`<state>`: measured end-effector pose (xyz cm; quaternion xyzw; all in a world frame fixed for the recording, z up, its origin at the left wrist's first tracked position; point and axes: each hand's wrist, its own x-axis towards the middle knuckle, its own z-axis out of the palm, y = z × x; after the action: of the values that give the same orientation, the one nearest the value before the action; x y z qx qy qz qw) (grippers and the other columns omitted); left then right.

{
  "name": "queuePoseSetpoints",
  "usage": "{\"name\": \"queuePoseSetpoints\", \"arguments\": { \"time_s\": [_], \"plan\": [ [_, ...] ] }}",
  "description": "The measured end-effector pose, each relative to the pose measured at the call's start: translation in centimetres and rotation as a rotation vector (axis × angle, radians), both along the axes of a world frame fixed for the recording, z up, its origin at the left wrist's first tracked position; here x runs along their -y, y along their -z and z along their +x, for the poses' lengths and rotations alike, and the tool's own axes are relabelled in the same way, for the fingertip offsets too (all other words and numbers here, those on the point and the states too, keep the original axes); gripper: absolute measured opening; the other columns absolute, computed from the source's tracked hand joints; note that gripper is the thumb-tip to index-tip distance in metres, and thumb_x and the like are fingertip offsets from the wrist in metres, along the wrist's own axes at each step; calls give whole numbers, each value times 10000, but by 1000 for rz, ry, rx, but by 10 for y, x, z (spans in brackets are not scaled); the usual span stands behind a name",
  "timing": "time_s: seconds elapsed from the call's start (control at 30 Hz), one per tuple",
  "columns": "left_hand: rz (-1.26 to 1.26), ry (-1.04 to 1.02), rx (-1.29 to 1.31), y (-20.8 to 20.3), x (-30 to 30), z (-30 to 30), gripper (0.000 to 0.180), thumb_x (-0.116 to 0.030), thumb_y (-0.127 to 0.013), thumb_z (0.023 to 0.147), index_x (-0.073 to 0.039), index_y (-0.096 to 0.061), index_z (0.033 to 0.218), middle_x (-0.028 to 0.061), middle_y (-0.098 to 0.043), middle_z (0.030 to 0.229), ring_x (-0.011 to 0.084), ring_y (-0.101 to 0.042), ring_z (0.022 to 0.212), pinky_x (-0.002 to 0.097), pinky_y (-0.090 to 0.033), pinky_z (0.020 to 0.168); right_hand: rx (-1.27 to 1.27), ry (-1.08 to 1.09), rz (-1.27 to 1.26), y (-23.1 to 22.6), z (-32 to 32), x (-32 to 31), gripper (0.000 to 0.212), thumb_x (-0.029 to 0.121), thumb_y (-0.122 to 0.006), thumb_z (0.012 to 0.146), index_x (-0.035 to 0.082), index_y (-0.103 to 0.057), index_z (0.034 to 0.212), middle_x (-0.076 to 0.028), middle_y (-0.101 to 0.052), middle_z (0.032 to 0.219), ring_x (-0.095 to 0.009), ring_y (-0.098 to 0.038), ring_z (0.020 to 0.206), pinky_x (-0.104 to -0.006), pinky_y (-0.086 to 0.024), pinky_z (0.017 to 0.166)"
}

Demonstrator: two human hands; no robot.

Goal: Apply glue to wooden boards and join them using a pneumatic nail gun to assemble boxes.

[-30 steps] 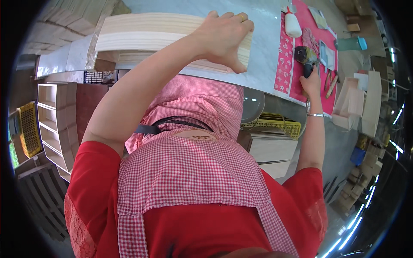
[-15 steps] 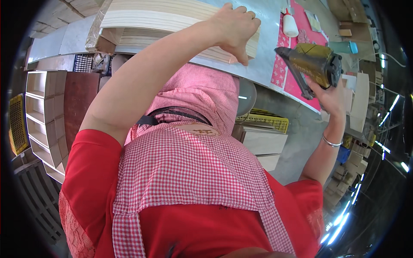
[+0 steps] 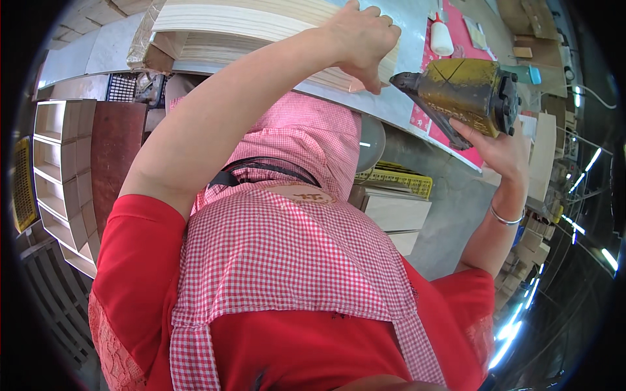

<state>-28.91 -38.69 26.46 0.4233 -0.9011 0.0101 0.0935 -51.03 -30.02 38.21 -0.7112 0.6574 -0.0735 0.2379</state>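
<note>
My right hand (image 3: 501, 153) is closed around a pneumatic nail gun (image 3: 460, 91) with a worn yellow body and a dark nose. The gun's nose points left, close to the right end of a pale wooden box frame (image 3: 241, 21) on the table. From here I cannot tell whether it touches the wood. My left hand (image 3: 365, 44) is wrapped over that same end, its thumb on the near side beside the nose. My left forearm hides part of the frame.
A white glue bottle (image 3: 441, 38) stands on a pink patterned sheet (image 3: 460, 49) at the table's right. Wooden cubby shelves (image 3: 60, 166) stand at the left. Below the table edge are a yellow crate (image 3: 398, 179) and stacked boards (image 3: 398, 212).
My right hand has brought the nail gun left, and its nose is now near the wooden end and my left thumb. My left hand keeps its grip, shifted slightly.
</note>
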Motion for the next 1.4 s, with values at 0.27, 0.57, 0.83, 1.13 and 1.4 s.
{"name": "queuePoseSetpoints", "arguments": {
  "time_s": [0.27, 0.57, 0.83, 1.13, 1.4],
  "plan": [
    [16, -6, 11, -2, -2, -2, 789, -485, -866, 609, 22, -604, 1153, 191, -626, 1177, 338, -555, 1170, 477, -427, 980, 19, -34, 37, 3, 1, 7, 429, 153, -849, 787, -38, -660, 1122, -109, -738, 1050, -163, -695, 934, -322, -547, 836],
    [126, 99, -159, 23, 12, 2, 823, -525, -860, 571, -9, -601, 1156, 135, -646, 1129, 293, -554, 1154, 501, -398, 974, 29, -83, 25, 4, -7, 15, 394, 155, -835, 803, -28, -679, 1115, -98, -742, 1044, -150, -683, 928, -318, -539, 839],
    [141, 68, -149, 22, 9, 4, 851, -590, -826, 573, -13, -607, 1159, 140, -665, 1134, 287, -554, 1179, 546, -357, 1053, 152, 25, -36, 12, -11, 48, 384, 149, -816, 821, -41, -673, 1123, -94, -738, 1027, -140, -669, 918, -315, -535, 827],
    [144, 65, -148, 21, 10, 6, 859, -581, -827, 571, -15, -605, 1178, 146, -669, 1145, 283, -557, 1193, 560, -332, 1093, 89, -8, 0, 15, -12, 63, 375, 141, -807, 833, -16, -684, 1151, -62, -739, 1056, -111, -661, 922, -289, -523, 822],
    [171, 97, -133, 23, 10, 5, 866, -608, -827, 585, -5, -637, 1178, 140, -665, 1176, 293, -539, 1213, 592, -324, 1078, 96, -109, -35, 17, -18, 73, 374, 195, -825, 821, 12, -707, 1125, -45, -744, 964, -89, -635, 756, -268, -512, 679]
  ]
}}
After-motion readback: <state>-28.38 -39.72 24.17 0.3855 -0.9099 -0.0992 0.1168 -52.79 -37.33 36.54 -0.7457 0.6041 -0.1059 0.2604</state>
